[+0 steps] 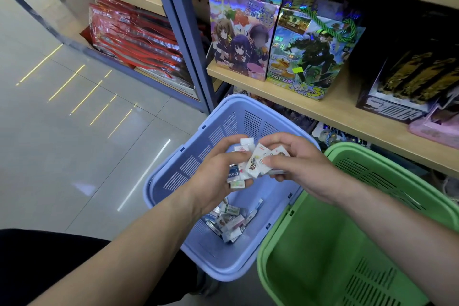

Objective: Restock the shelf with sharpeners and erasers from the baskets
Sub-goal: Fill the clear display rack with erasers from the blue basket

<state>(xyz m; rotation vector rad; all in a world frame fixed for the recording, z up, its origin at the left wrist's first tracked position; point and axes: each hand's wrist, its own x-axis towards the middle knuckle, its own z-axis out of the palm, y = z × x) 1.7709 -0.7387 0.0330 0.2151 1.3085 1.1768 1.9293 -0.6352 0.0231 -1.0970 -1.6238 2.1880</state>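
Tiled floor [74,136], wooden shelf [330,109], blue basket [223,117], left hand [213,174], right hand [308,169], fingers [278,162] clamped on probable erasers [255,164]

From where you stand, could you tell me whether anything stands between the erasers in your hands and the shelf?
Nothing visible lies between the erasers and the shelf edge; gift bags and a black box fill most of its board.

Retail shop aisle, as I face it. Upper right: a wooden display shelf [323,109] on blue metal uprights [185,32], stocked with printed gift bags [241,40] and boxed goods [402,82]. Upper left: red packaged stock [134,37]. Lower centre: a blue basket [223,117] and a green basket [372,156] before me; polished floor tiles [74,119] at left.
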